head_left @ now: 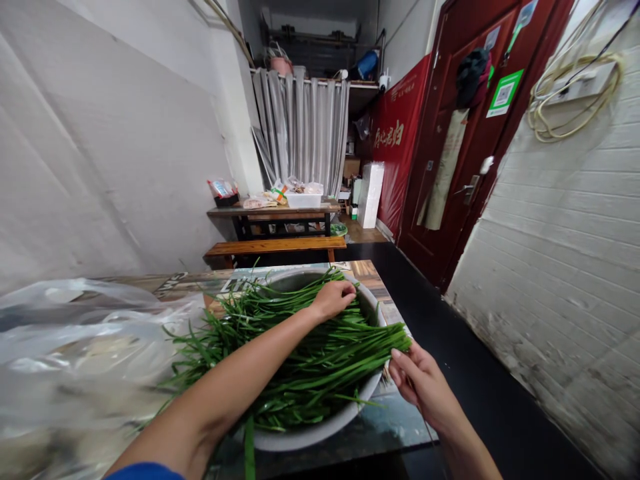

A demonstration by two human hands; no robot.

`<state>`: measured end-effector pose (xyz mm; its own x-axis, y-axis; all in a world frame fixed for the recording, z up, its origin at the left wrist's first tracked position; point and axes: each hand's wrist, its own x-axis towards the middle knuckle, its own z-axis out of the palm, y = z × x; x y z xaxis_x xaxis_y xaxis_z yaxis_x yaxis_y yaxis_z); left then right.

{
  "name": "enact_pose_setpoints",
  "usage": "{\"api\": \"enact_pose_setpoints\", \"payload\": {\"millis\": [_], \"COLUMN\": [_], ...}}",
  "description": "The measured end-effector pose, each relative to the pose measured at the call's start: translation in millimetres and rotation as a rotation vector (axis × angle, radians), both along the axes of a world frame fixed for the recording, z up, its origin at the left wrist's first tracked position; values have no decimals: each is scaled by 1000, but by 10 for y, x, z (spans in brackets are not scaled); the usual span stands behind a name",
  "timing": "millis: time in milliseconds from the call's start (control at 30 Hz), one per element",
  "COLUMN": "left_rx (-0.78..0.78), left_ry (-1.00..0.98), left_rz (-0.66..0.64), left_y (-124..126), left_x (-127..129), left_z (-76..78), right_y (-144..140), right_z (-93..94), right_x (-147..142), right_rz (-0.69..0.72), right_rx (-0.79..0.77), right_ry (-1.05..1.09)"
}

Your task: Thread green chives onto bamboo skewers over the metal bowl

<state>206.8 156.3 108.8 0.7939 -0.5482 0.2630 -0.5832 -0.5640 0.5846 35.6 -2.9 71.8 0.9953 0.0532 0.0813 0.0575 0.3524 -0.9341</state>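
Note:
A wide grey metal basin (305,437) stands on the table in front of me, piled with long green chives (305,360). My left hand (334,298) reaches across the pile and its fingers close on stalks near the far rim. At the basin's right edge my right hand (419,385) pinches a thin stalk by the cut ends of the chives; the stalk trails down past my wrist.
A crumpled clear plastic bag (85,347) lies on the table (370,277) to the left of the basin. Beyond are a wooden bench (275,247) and a second table (270,212) with food packets. A dark red door (475,147) and a brick wall stand at right.

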Motion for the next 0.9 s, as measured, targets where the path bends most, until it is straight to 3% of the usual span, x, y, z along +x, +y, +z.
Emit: {"api": "enact_pose_setpoints", "payload": {"millis": [133,267,767,900], "left_rx": [-354,-500,-480,-469], "left_ry": [389,493,393,333], "left_rz": [-31,-21,-46,-22], "left_y": [-88,-146,-294,-255], "left_x": [-249,-452,-521,-476], "left_z": [198,329,267,356], "right_y": [6,39,44,45], "right_z": [92,169,193,174], "right_x": [61,91,69,60], "right_rz": [-4,-5,9,10], "right_rx": [-9,-15,-20,-24], "right_ry": [6,21,17,18]}}
